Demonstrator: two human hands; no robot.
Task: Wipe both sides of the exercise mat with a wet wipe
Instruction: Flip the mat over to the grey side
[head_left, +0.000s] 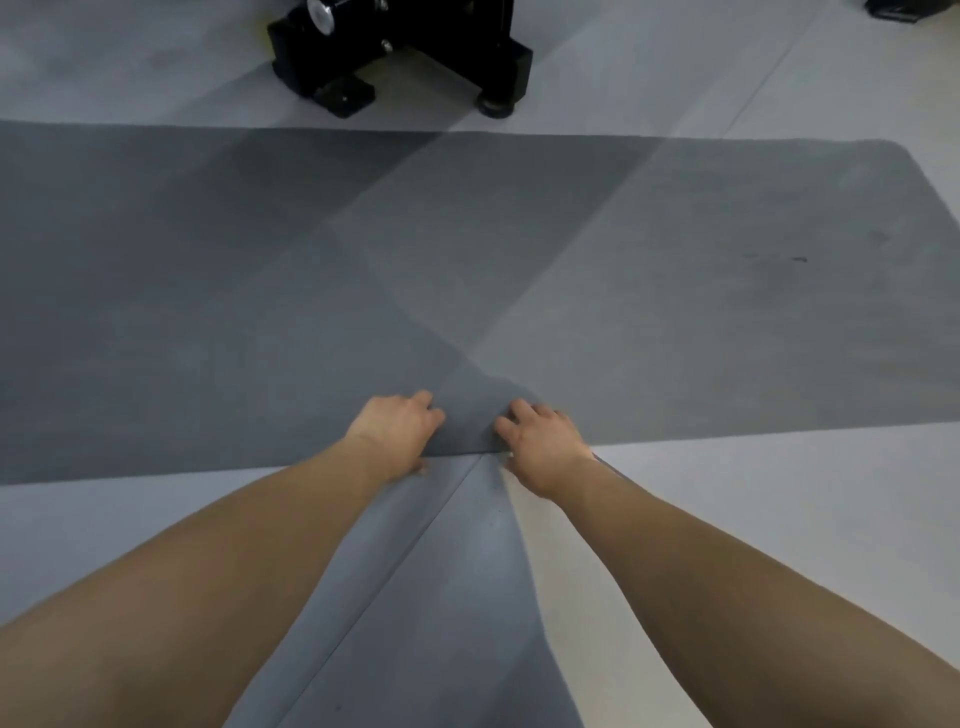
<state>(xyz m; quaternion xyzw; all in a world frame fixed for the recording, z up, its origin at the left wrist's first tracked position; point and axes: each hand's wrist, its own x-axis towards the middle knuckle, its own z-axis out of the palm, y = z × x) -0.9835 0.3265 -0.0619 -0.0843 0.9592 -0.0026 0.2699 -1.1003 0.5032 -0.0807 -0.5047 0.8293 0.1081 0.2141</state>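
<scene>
Both hands (462, 434) gripping sideways-lying mat (519, 270)

You are looking down at a pale grey floor (779, 519) with thin seam lines. A grey exercise mat (260, 286) lies flat across it, and beyond the mat's far edge a black machine base (405, 57) stands on the floor.

Left of the left hand (397, 431), the mat (208, 291) runs off the picture's edge. Both thumbs are hidden under its near edge, so the grip is unclear. Beyond the right hand (540, 441), the black stand (405, 52) is cropped at the top.
</scene>
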